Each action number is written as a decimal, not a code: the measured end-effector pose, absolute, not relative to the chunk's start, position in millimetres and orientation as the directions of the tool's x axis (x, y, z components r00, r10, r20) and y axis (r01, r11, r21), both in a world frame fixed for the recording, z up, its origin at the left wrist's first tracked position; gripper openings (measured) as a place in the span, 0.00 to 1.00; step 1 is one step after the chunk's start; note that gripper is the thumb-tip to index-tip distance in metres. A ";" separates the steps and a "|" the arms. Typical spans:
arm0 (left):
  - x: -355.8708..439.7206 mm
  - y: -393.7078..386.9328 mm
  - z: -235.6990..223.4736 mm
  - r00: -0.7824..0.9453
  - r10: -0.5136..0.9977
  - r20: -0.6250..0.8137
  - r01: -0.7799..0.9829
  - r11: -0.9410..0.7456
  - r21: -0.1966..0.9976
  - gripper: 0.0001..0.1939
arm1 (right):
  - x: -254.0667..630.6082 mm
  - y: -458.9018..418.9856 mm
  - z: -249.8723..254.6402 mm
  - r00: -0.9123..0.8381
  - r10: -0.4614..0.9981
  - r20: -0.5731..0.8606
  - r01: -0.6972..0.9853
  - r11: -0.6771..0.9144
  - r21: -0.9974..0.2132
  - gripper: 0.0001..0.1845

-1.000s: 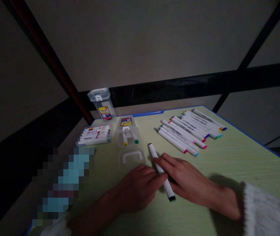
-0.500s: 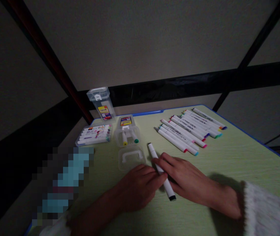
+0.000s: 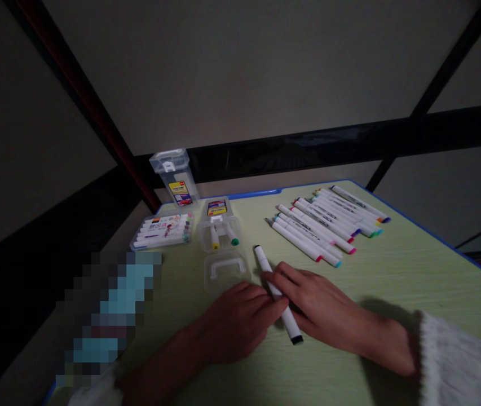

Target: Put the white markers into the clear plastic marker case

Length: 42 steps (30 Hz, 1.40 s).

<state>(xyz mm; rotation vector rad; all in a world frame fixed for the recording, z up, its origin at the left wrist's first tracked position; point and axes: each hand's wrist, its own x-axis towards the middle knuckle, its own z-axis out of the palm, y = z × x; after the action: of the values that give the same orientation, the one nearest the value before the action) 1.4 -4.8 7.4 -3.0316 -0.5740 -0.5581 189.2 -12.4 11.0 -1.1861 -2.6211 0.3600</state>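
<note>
A white marker with black ends slants across the middle front of the table, gripped by both hands. My left hand is closed on it, the thumb and fingers meeting near its middle. From the other side my right hand pinches it a little higher up. Just beyond my left hand lies the clear flap lid of an opened plastic marker box. Inside that box are a yellow-ended marker and a green-ended marker.
Several white markers with coloured ends lie in a slanted row at the right. A closed clear box stands at the back left, beside a flat case of markers. A blurred-out blue patch covers the left edge of the table.
</note>
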 end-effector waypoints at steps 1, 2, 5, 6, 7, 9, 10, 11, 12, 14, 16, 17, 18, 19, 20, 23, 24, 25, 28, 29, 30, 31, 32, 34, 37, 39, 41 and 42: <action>1.5 -4.9 7.5 0.869 0.353 0.348 0.356 -0.933 0.058 0.14 | 189.1 -12.5 11.4 -0.641 0.759 0.116 0.701 0.640 -0.316 0.23; 1.5 -4.9 7.5 0.867 0.352 0.352 0.356 -0.933 0.056 0.14 | 189.0 -12.6 11.9 -0.641 0.759 0.115 0.702 0.640 -0.312 0.23; 1.6 -4.8 6.6 0.866 0.343 0.364 0.349 -0.936 0.052 0.14 | 189.0 -12.6 12.7 -0.643 0.757 0.115 0.701 0.642 -0.311 0.23; 1.6 -4.7 6.2 0.867 0.344 0.361 0.349 -0.936 0.053 0.14 | 189.0 -12.6 12.7 -0.643 0.757 0.116 0.700 0.643 -0.311 0.23; 1.5 -4.7 5.8 0.868 0.347 0.354 0.351 -0.935 0.055 0.14 | 189.0 -12.6 12.7 -0.644 0.756 0.117 0.699 0.644 -0.311 0.23; 1.3 -4.6 5.1 0.872 0.359 0.332 0.361 -0.931 0.059 0.14 | 188.9 -12.5 12.4 -0.643 0.757 0.119 0.700 0.644 -0.309 0.23; 1.1 -4.6 4.9 0.874 0.365 0.322 0.365 -0.929 0.061 0.14 | 188.8 -12.5 12.2 -0.642 0.758 0.118 0.702 0.642 -0.309 0.23; 1.0 -4.6 4.9 0.875 0.368 0.314 0.367 -0.928 0.065 0.14 | 188.7 -12.4 12.1 -0.641 0.759 0.117 0.703 0.641 -0.309 0.23; 1.0 -4.7 4.9 0.876 0.371 0.309 0.369 -0.927 0.066 0.14 | 188.6 -12.2 12.0 -0.640 0.759 0.116 0.703 0.640 -0.310 0.23; 0.9 -5.0 5.3 0.875 0.376 0.305 0.374 -0.925 0.065 0.14 | 188.6 -12.0 11.8 -0.640 0.759 0.115 0.703 0.640 -0.312 0.23; 1.0 -5.2 6.0 0.876 0.378 0.299 0.378 -0.924 0.062 0.14 | 188.9 -11.9 11.4 -0.643 0.757 0.117 0.700 0.643 -0.310 0.23; 1.0 -5.3 6.4 0.877 0.378 0.297 0.377 -0.924 0.060 0.14 | 189.0 -11.8 11.2 -0.644 0.756 0.119 0.700 0.644 -0.309 0.23; 1.0 -5.4 6.7 0.879 0.374 0.296 0.374 -0.925 0.059 0.14 | 189.1 -11.8 10.9 -0.644 0.755 0.121 0.699 0.646 -0.308 0.23; 1.0 -5.4 6.9 0.880 0.371 0.296 0.371 -0.927 0.060 0.14 | 189.1 -11.7 10.6 -0.646 0.754 0.123 0.697 0.648 -0.307 0.23; 0.9 -5.5 7.0 0.881 0.371 0.295 0.370 -0.927 0.062 0.14 | 189.0 -11.7 10.5 -0.646 0.753 0.125 0.697 0.648 -0.308 0.23; 0.6 -5.5 6.6 0.879 0.378 0.290 0.375 -0.925 0.069 0.14 | 188.6 -11.7 10.5 -0.647 0.754 0.117 0.697 0.646 -0.311 0.23; 0.5 -5.5 6.2 0.879 0.380 0.288 0.376 -0.924 0.070 0.14 | 188.5 -11.8 10.8 -0.646 0.755 0.114 0.698 0.645 -0.312 0.23; 0.5 -5.4 5.9 0.880 0.379 0.285 0.375 -0.924 0.070 0.14 | 188.4 -11.8 11.1 -0.647 0.755 0.111 0.698 0.644 -0.313 0.23; 0.5 -5.3 5.1 0.886 0.379 0.268 0.375 -0.925 0.067 0.14 | 188.3 -12.0 11.9 -0.648 0.753 0.118 0.696 0.647 -0.311 0.21; 0.6 -5.3 5.0 0.887 0.382 0.261 0.378 -0.923 0.066 0.14 | 188.3 -12.0 12.1 -0.648 0.752 0.123 0.695 0.649 -0.309 0.21; 0.7 -5.3 5.0 0.887 0.386 0.255 0.382 -0.922 0.065 0.14 | 188.3 -12.0 12.1 -0.648 0.751 0.127 0.694 0.651 -0.307 0.22; 0.7 -5.4 5.0 0.886 0.389 0.251 0.385 -0.920 0.067 0.14 | 188.3 -12.0 12.1 -0.647 0.751 0.131 0.695 0.651 -0.305 0.22; 0.8 -5.4 5.0 0.886 0.390 0.252 0.386 -0.920 0.067 0.14 | 188.4 -11.9 12.0 -0.648 0.750 0.134 0.694 0.653 -0.304 0.22; 0.9 -5.4 5.1 0.885 0.386 0.258 0.383 -0.921 0.064 0.14 | 188.7 -11.7 11.6 -0.650 0.747 0.140 0.690 0.658 -0.301 0.21; 1.0 -5.2 5.0 0.884 0.383 0.267 0.383 -0.922 0.055 0.13 | 189.1 -11.5 10.9 -0.657 0.738 0.154 0.682 0.669 -0.296 0.20; 1.1 -4.9 4.7 0.883 0.379 0.276 0.379 -0.924 0.056 0.13 | 189.1 -11.5 10.7 -0.661 0.735 0.154 0.678 0.672 -0.299 0.20; 1.1 -4.7 4.5 0.883 0.375 0.281 0.376 -0.925 0.056 0.13 | 189.0 -11.6 11.1 -0.663 0.734 0.148 0.677 0.672 -0.301 0.19; 1.1 -4.7 4.4 0.884 0.375 0.278 0.376 -0.925 0.055 0.13 | 188.8 -11.6 11.4 -0.661 0.736 0.146 0.679 0.670 -0.300 0.18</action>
<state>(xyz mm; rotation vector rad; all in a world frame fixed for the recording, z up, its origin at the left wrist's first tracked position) 1.1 -4.7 4.4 -3.0490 -0.6077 -0.4490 188.8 -11.6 11.4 -1.1365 -2.6307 0.3208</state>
